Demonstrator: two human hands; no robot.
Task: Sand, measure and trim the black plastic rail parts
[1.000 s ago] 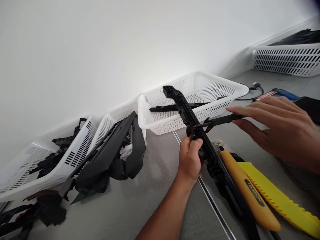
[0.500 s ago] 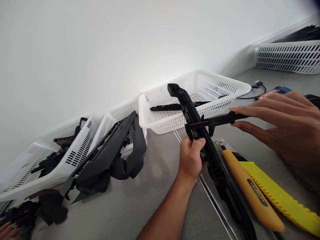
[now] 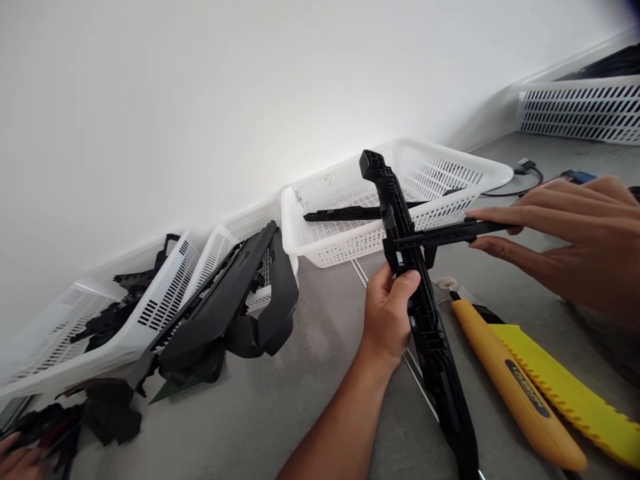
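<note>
My left hand [image 3: 390, 317] is closed round the middle of a long black plastic trim piece [image 3: 435, 347], its ribbed underside showing. The piece stands slantwise, its hooked upper end in front of a white basket. Between the thumb and fingers of my right hand [image 3: 580, 240] is a black caliper [image 3: 450, 233]. It lies crosswise over the piece just above my left thumb, with its jaws on either side of the piece. Whether both jaws touch it I cannot tell.
Behind the piece, a white basket [image 3: 335, 257] holds similar black strips. More baskets with black parts stand left and far right. An orange-handled tool [image 3: 515, 387] and a yellow serrated piece [image 3: 575, 400] lie on the grey table. Another person's hand [image 3: 20, 460] shows lower left.
The trim piece has turned more upright in my left hand, and its upper end has shifted right in view. The caliper has stayed across it, now more nearly level.
</note>
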